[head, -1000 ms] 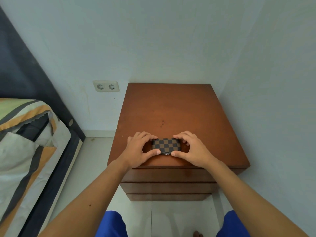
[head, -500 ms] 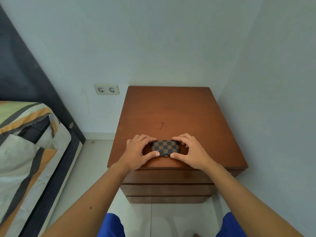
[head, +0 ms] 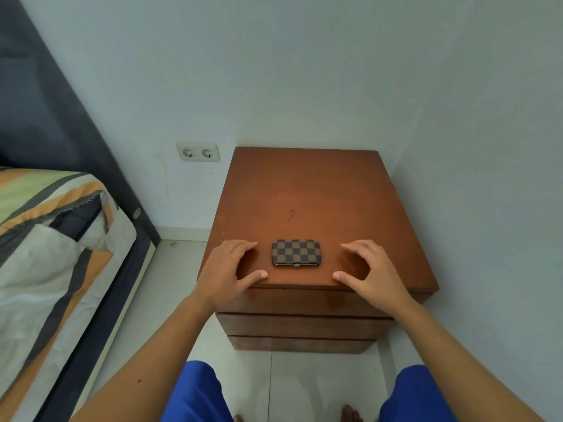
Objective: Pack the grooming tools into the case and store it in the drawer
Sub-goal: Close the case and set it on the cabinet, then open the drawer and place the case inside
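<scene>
Left hand (head: 227,269) and right hand (head: 370,274) flank closed case (head: 295,252), untouched

- Left hand (head: 227,271): earlier its fingers and thumb gripped the left end of the checkered case (head: 295,252); now it lies apart from the case at 9 o'clock, fingers loosely spread on the nightstand top (head: 307,190).
- Right hand (head: 370,274): released the right end likewise; now apart at 3 o'clock.
- Checkered case: formerly clasped at both ends, now lying free and closed.
</scene>
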Motion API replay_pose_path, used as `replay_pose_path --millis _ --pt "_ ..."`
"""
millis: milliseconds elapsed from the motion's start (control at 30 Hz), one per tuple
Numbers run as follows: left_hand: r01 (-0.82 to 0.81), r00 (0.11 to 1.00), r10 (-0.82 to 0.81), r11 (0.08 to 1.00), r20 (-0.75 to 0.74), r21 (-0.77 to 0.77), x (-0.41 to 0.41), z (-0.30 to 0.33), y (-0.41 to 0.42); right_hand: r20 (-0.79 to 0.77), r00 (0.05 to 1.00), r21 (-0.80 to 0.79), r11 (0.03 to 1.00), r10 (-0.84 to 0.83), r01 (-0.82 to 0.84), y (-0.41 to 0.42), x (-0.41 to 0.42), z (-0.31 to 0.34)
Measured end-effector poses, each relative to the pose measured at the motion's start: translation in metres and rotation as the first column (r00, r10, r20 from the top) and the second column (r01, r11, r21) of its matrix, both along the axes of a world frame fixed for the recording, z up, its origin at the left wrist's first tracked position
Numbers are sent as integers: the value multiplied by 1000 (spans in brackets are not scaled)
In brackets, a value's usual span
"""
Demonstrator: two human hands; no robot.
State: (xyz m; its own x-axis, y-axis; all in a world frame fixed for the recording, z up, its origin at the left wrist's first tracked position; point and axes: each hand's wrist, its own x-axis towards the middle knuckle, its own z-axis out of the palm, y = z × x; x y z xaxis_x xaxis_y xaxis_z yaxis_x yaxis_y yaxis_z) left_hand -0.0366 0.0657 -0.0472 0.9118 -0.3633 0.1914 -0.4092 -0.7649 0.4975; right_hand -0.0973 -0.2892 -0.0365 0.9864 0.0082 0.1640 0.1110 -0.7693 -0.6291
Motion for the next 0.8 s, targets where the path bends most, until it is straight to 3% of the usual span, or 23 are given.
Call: replay_pose_path --millis 133,300,400,467,600,800 --pt "-173 979 175 985 101 -26 -24 -10 23 100 969 -75 969 -227 235 -32 -28 -8" --pt "-402 915 384 885 -120 -234 -55 -23 34 -38 869 57 867 -494 495 -55 -60 -16" --pt "-451 880 332 809 -341 -376 -69 -29 32 -251 853 313 796 -456 518 -66 -77 -32" --pt "-466 861 292 782 -417 -414 -74 -33 32 -294 872 426 764 -390 485 -71 -88 -42" --pt "-489 842 282 760 -460 -428 -78 -33 32 -315 872 459 744 -374 485 -73 -100 -42" --pt "-474 841 341 838 -420 -269 -93 -32 42 -319 869 428 760 -379 489 -78 -117 -41"
